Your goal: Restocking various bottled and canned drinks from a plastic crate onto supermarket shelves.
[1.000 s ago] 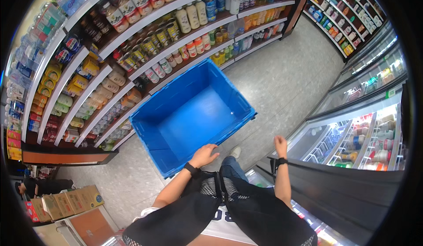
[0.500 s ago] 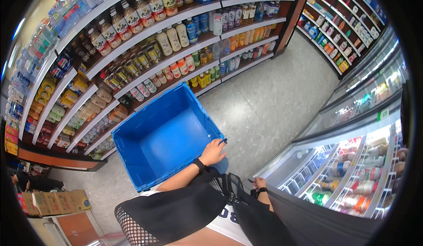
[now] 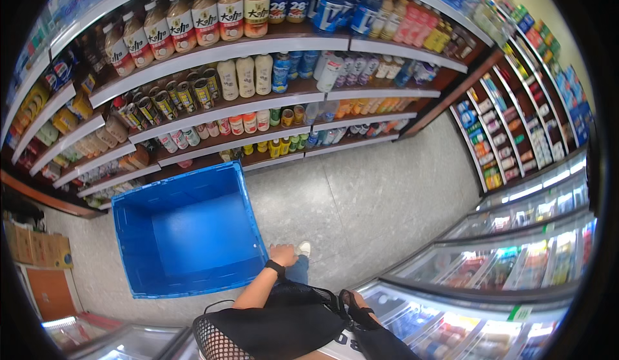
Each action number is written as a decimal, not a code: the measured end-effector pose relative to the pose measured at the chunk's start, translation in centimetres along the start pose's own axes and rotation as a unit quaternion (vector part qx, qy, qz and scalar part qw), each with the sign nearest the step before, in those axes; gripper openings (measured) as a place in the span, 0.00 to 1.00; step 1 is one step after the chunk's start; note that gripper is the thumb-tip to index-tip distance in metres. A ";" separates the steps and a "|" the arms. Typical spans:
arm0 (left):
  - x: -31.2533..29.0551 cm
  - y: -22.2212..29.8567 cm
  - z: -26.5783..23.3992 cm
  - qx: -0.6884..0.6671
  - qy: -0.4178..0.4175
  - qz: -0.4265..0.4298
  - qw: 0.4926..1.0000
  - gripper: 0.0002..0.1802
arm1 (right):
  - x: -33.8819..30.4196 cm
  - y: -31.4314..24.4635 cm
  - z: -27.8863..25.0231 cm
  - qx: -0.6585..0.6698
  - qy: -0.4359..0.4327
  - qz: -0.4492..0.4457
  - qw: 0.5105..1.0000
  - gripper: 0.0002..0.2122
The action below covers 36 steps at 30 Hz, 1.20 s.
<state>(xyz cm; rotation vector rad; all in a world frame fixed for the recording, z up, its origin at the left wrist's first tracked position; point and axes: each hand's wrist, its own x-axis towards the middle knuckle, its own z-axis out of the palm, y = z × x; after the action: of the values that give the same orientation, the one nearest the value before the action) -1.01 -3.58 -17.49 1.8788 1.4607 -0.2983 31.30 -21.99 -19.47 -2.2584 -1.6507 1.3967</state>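
A large blue plastic crate, its inside bare, stands to my left in the aisle beside the drink shelves. My left hand, with a dark band on its wrist, is at the crate's right rim near the closest corner, its fingers closed over the edge. My right hand is close to my body, beside the lit glass-door cooler. Black mesh clothing covers part of it, and its fingers do not show clearly.
Curved shelves of bottles and cans run along the far side. More stocked shelves stand at the far right. Glass-fronted coolers line the right. Cardboard boxes are stacked at the left. My shoe is on the grey floor.
The view has turned and shifted, so the crate now appears farther left. My left hand stays at its rim. My right hand has drawn in closer to my body.
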 end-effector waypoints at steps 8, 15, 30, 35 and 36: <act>1.9 3.5 -3.4 -0.135 0.324 -0.060 0.934 0.26 | 11.1 0.6 -12.4 0.050 0.085 -0.029 0.995 0.16; 0.5 1.3 -7.6 -0.073 0.487 -0.332 0.805 0.41 | 20.9 -6.5 -16.3 -0.060 -0.064 -0.180 0.980 0.16; -0.5 0.3 -2.1 -0.279 0.349 -0.502 0.740 0.21 | 42.9 -24.5 -20.8 -0.240 -0.177 -0.301 0.906 0.13; -1.0 2.0 0.3 -0.354 0.279 -0.584 0.675 0.21 | 49.9 -29.5 -22.7 -0.249 -0.202 -0.260 0.911 0.17; -0.8 1.9 0.1 -0.368 0.261 -0.603 0.658 0.21 | 51.2 -30.6 -22.8 -0.247 -0.206 -0.259 0.911 0.17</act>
<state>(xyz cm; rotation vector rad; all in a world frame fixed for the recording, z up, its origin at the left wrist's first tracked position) 0.43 -4.42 -16.31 0.0927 2.5380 0.2768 25.29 41.43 -23.68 -1.5173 -2.7442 1.4920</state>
